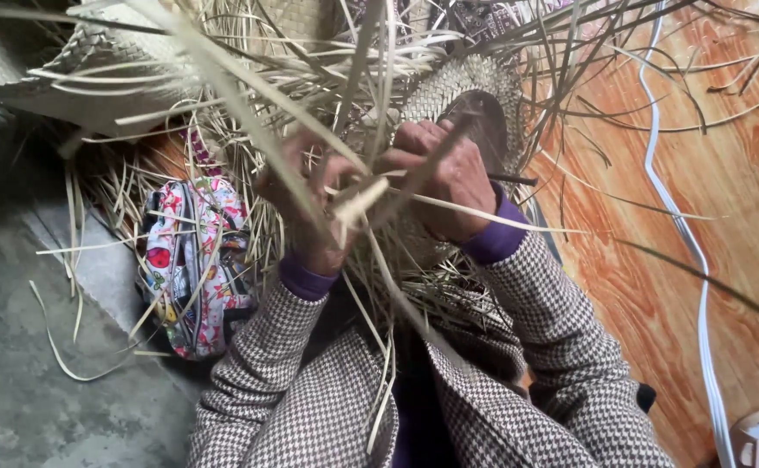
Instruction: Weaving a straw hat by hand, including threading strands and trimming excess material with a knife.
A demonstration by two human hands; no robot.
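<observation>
Both hands work in a tangle of pale, flat, dry straw strips [345, 87], stiff and ribbon-like, fanning out in every direction. The left hand [306, 204] is closed around a bundle of these strips, fingers curled tight, with one broad strip [241, 104] running from the grip up and away to the upper left, its long axis diagonal. The right hand [444, 178] is closed too, pinching a narrower strip [518, 224] that leaves the grip toward the right, lying nearly level. Just beyond the right hand's knuckles sits the half-made woven straw piece [470, 87], a rounded, finely plaited shell with a dark hollow opening facing the hands; loose unwoven ends bristle from its rim. Beside the left wrist, lower and to the outside, lies a soft fabric bag with a bright cartoon print and zip [193, 260], partly under fallen strips. Both wrists show purple knitted cuffs [494, 243] under houndstooth-check wool sleeves [293, 390]. Out past the right forearm runs an orange wood-grain floor [726, 191] with a white cable [696, 260] across it
</observation>
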